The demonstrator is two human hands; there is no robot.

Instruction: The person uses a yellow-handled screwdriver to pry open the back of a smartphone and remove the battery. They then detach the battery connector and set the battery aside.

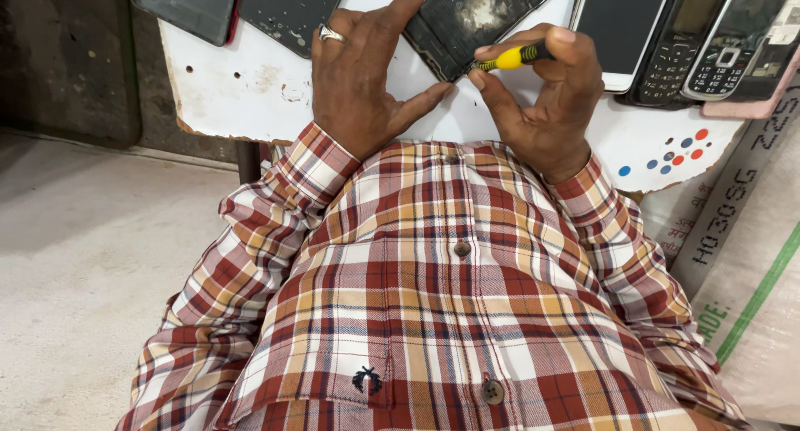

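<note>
Head view: left hand (360, 79) flat on the white desk (225, 89), fingers pinning an opened black phone (467, 19). Right hand (546, 94), grip closed on a yellow-handled screwdriver (510, 59), tip at the phone's lower edge. Judged step: screw work; needs steady tip seating. Tip and screws too small to resolve; keypad phones (708, 39) right of it are cut off.
</note>
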